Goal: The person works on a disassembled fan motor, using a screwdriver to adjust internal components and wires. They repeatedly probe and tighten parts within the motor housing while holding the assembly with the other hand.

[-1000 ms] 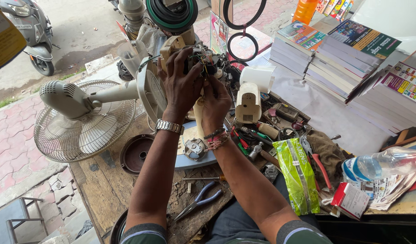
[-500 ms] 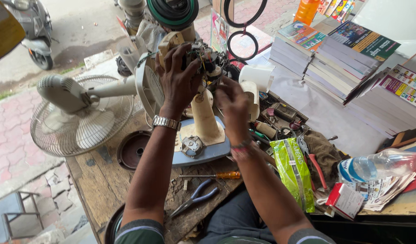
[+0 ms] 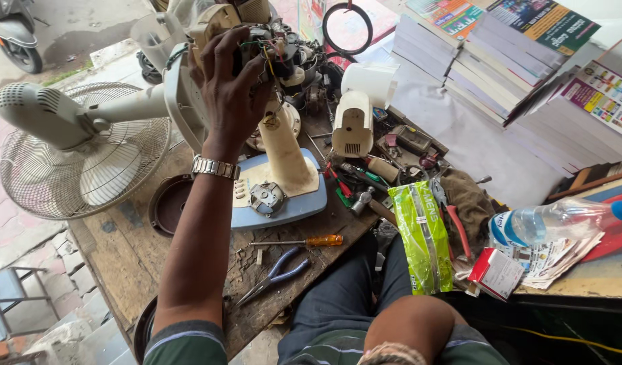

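Left hand: the left hand (image 3: 233, 91) is raised over the bench, its fingers (image 3: 220, 51) closed around the fan motor (image 3: 274, 51), grasping it from the side.
Wrist: a metal watch (image 3: 215, 167) sits just below the hand.
Fan motor: it is under the fingertips, with bare wires and metal parts showing, on top of the cream fan neck (image 3: 284, 145).
Fan base: the blue base (image 3: 284, 203) lies below the hand, touching the forearm side, with a round knob on it.
Right hand: it is not seen; only a bent arm at the bottom edge, so I cannot tell its state.
Left of the hand: a grey fan with wire guard (image 3: 81, 152) lies on its side, near the hand.
Toward the person: an orange-handled screwdriver (image 3: 304, 240) and blue pliers (image 3: 274, 274) lie on the wooden bench (image 3: 115, 250).
Right of the hand: a white casing (image 3: 355, 122), small tools, a green packet (image 3: 422, 233).
Far right: a water bottle (image 3: 561, 220) and stacked books (image 3: 500, 61), well apart from the hand.
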`<state>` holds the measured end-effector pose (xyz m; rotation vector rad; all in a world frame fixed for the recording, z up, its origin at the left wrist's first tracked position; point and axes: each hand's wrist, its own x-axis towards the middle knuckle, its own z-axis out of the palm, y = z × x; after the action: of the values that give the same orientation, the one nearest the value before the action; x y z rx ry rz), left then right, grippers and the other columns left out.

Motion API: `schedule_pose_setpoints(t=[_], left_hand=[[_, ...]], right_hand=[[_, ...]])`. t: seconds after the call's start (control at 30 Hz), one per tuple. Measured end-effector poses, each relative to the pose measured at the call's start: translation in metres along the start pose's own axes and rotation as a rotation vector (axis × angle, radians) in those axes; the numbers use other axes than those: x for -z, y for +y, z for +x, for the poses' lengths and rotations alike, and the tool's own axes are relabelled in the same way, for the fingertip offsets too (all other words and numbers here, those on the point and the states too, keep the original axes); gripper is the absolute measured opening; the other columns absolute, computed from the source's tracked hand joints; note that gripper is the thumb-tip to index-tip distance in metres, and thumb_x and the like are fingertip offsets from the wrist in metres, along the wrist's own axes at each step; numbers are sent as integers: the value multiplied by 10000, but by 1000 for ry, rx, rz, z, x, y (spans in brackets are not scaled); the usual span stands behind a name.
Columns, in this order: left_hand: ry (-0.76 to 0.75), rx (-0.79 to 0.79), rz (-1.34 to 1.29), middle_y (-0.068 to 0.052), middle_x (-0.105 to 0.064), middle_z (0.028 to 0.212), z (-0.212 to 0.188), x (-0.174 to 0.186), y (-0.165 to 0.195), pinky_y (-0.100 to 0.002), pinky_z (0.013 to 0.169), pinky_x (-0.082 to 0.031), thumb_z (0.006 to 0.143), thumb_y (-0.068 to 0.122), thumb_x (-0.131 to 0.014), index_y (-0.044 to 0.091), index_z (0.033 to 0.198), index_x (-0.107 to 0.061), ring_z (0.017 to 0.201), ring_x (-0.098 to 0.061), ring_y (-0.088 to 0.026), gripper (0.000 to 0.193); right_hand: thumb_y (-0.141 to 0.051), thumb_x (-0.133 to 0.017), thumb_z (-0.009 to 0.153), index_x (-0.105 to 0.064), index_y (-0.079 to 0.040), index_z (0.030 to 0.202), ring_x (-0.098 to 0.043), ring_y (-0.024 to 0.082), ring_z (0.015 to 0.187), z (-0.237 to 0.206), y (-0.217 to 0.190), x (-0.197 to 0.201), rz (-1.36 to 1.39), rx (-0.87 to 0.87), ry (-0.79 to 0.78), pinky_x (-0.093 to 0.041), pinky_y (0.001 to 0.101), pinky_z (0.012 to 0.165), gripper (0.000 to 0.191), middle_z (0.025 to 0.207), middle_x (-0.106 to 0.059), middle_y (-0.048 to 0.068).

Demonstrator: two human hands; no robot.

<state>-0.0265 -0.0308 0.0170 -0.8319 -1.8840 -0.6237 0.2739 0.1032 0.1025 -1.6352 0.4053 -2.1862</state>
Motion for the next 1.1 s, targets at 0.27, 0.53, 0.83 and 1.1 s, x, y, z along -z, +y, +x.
schedule_pose_setpoints(t=[0.27,0.53,0.83,1.1], left_hand=[[-6,3,40,-62,-479,1572,-4,-7,-9,-565,1159,-268,958,301,-804,230,1151,-738,1448,-402,-357,216],[-26,-6,73,-37,-481,1559,-8,6,-1,-674,1241,-108,963,324,-809,240,1199,-737,1474,-400,-331,261],[-25,8,21,-35,-480,1589,-10,-1,-8,-597,1267,-166,983,307,-808,240,1190,-728,1500,-401,-328,232],[31,-1,74,-15,-490,1539,-1,-9,-12,-629,1255,-90,959,393,-846,274,1101,-729,1454,-410,-312,219]], right_hand=[[-257,-649,954,-659,-60,1223,-703,217,959,-38,20,-6,-73,-77,100,-575,346,816,333,1081,-703,89],[-283,-747,882,-646,-77,1247,-676,283,1001,-198,26,153,-1762,-1273,706,-550,410,841,431,1101,-661,122],[-161,-835,776,-716,-68,1124,-657,290,971,-323,54,162,-1865,-1042,671,-542,400,870,380,1039,-644,102],[-147,-696,963,-687,-37,1213,-690,161,918,-216,-41,140,-1590,-613,992,-566,252,768,272,1074,-703,81]])
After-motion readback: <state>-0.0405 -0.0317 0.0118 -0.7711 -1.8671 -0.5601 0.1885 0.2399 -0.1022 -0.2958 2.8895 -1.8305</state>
